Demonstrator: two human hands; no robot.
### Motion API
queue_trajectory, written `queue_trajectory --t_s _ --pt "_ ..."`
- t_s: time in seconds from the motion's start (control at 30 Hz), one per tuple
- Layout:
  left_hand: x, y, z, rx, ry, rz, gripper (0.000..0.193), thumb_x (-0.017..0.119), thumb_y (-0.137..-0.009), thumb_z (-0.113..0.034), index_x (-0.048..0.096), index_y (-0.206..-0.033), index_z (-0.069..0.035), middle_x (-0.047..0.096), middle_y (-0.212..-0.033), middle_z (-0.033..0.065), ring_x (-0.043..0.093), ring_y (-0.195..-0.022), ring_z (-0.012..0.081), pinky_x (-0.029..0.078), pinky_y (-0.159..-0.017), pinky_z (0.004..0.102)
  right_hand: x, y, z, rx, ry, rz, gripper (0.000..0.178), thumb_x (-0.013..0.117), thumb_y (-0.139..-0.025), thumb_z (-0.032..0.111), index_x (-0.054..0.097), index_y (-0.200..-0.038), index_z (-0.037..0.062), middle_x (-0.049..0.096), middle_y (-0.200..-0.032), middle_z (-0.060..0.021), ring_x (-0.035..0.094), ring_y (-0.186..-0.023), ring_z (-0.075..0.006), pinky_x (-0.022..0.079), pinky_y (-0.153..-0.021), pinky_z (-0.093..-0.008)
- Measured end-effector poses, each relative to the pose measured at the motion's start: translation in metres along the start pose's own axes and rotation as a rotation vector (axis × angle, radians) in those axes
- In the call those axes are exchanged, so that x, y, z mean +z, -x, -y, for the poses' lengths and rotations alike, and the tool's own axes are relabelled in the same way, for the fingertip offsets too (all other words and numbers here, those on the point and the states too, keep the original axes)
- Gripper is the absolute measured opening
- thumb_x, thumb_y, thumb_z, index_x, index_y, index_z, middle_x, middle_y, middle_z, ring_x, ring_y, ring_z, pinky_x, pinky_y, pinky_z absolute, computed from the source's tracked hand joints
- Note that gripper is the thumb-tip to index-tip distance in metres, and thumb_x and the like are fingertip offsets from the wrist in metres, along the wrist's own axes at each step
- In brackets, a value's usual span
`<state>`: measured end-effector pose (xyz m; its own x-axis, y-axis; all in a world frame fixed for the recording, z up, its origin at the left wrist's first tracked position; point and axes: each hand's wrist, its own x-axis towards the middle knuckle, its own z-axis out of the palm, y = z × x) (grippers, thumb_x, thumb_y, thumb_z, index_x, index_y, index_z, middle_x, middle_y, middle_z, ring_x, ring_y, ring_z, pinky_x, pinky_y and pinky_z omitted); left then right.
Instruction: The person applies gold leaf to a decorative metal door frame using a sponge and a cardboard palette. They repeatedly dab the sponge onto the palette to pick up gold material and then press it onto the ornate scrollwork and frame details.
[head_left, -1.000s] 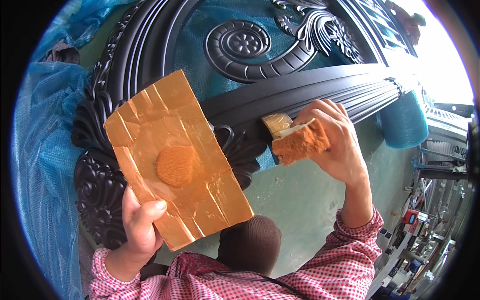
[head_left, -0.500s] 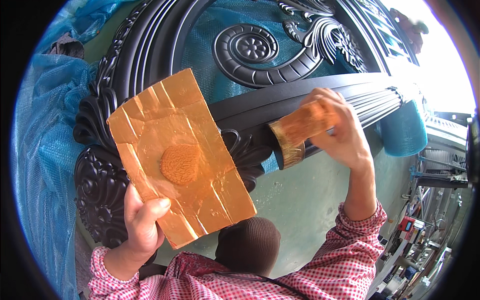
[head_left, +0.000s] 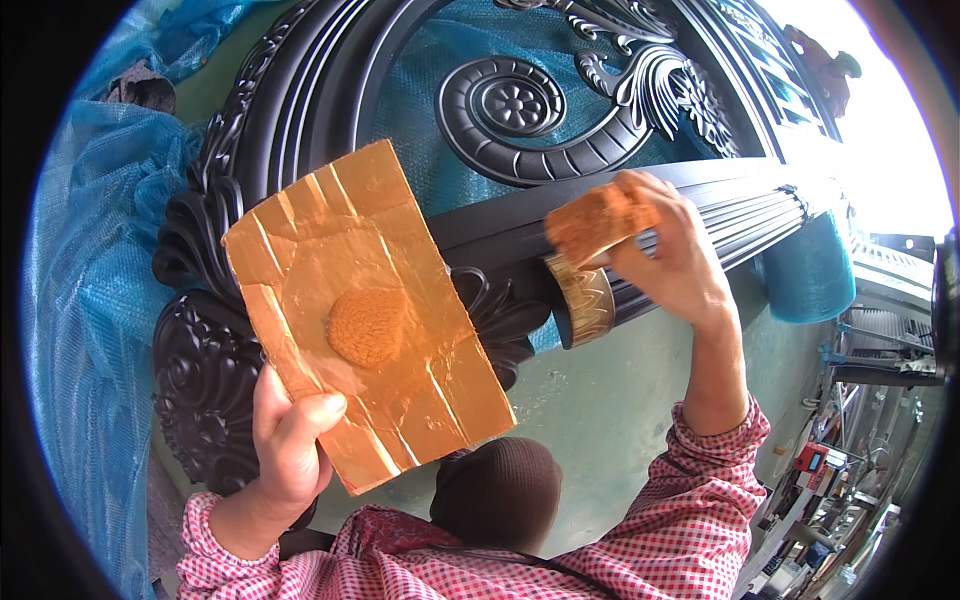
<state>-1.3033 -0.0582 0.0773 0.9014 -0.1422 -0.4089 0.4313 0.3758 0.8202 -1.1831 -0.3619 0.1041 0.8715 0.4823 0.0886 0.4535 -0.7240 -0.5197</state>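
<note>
In my left hand is a creased, gold-coated piece of cardboard, pinched at its lower left edge with the thumb on top. A rough orange-gold patch lies in its middle. My right hand grips an orange-stained sponge between thumb and fingers. Just below the sponge, a gold-coloured raised band rings a black fluted bar of the ornate frame. Whether sponge and band touch, I cannot tell. Behind the cardboard, part of the frame's black leaf ornament is hidden.
Blue bubble wrap lies along the left and beneath the frame. A blue wrapped roll sits by the bar's right end. Metal parts and a red device stand at the lower right. Another person is at the far right.
The sponge in my right hand has moved up and slightly left, uncovering more of the gold band. My left hand still holds the cardboard in nearly the same place.
</note>
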Motion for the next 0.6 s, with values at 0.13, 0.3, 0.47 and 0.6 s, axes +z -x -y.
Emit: queue_trajectory --t_s 0.13,0.3,0.47,0.6 --pt "0.002 -0.001 0.0 0.006 -0.01 -0.005 0.067 0.046 -0.073 -0.013 0.024 -0.134 0.005 0.046 -0.122 0.0206 0.053 -0.111 0.0294 0.047 -0.094 0.0415 0.006 -0.008 -0.01 -0.063 0.112 -0.016 0.02 0.064 -0.061 0.01 0.056 -0.075 -0.0019 0.056 -0.07 -0.0124 0.057 -0.073 -0.0336 0.045 -0.073 -0.04" --pt "0.001 0.0 0.001 -0.019 -0.017 -0.032 0.067 0.046 -0.073 -0.013 0.024 -0.135 0.005 0.046 -0.123 0.0208 0.053 -0.111 0.0294 0.047 -0.094 0.0413 0.003 -0.005 0.002 -0.052 0.019 -0.03 0.023 0.069 -0.062 0.013 0.061 -0.079 -0.0002 0.058 -0.073 -0.0129 0.058 -0.074 -0.0317 0.045 -0.072 -0.0395" --pt "0.001 -0.002 0.001 0.001 -0.026 -0.007 0.068 0.046 -0.073 -0.012 0.024 -0.135 0.005 0.046 -0.124 0.0212 0.053 -0.111 0.0295 0.047 -0.095 0.0411 -0.001 0.003 -0.001 -0.068 0.072 -0.069 0.032 0.073 -0.063 0.022 0.058 -0.081 0.0011 0.057 -0.077 -0.0113 0.056 -0.081 -0.03 0.043 -0.075 -0.0387" --pt "0.002 -0.004 0.002 -0.01 -0.016 -0.012 0.068 0.047 -0.073 -0.012 0.024 -0.134 0.005 0.046 -0.124 0.0214 0.053 -0.111 0.0296 0.046 -0.095 0.0413 0.005 0.013 0.011 -0.074 0.125 0.021 0.028 0.069 -0.062 0.018 0.056 -0.082 0.0026 0.053 -0.077 -0.0084 0.054 -0.082 -0.0271 0.039 -0.077 -0.0359"
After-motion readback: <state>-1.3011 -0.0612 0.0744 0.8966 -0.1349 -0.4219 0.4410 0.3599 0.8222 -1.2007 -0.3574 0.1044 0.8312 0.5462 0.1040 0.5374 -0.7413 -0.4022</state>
